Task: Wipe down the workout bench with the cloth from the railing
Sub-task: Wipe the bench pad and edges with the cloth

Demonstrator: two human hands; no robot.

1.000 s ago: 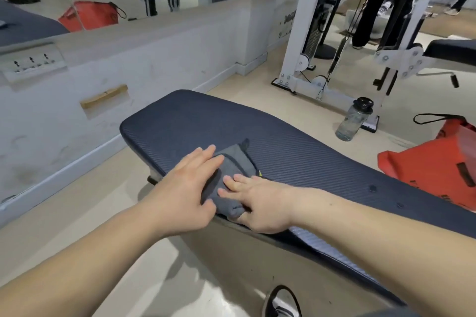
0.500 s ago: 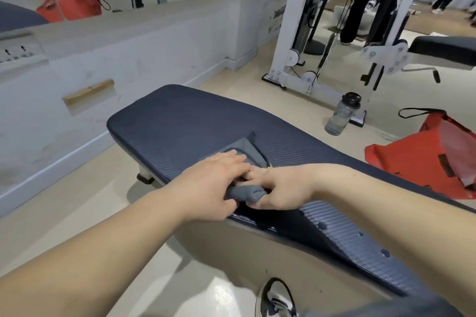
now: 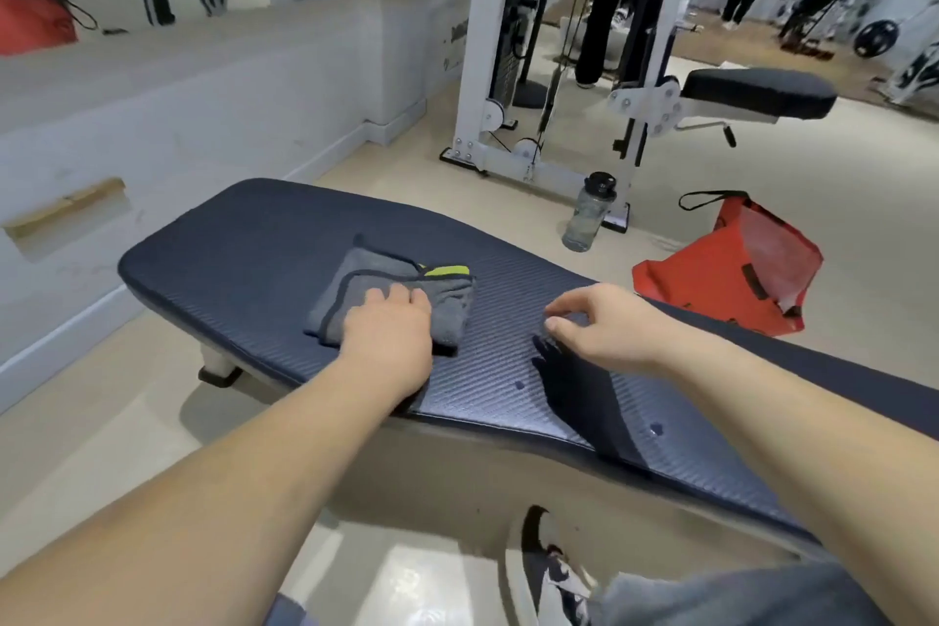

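Note:
A folded grey cloth point(image 3: 376, 285) with dark trim and a yellow-green tag lies on the dark blue ribbed pad of the workout bench point(image 3: 244, 239). My left hand point(image 3: 388, 336) rests flat on the cloth's near half, fingers laid over it. My right hand point(image 3: 604, 325) hovers just above the pad to the right of the cloth, apart from it, with fingers loosely curled and nothing in them.
A clear water bottle point(image 3: 589, 214) stands on the floor behind the bench beside a white cable machine point(image 3: 488, 81). A red bag point(image 3: 726, 264) lies at the right. A low white wall point(image 3: 203, 117) runs along the left. My shoe point(image 3: 543, 569) is beneath the bench's near edge.
My right hand has let go of the cloth and drawn away to the right. The cloth now lies flatter and farther onto the pad, under my left hand alone.

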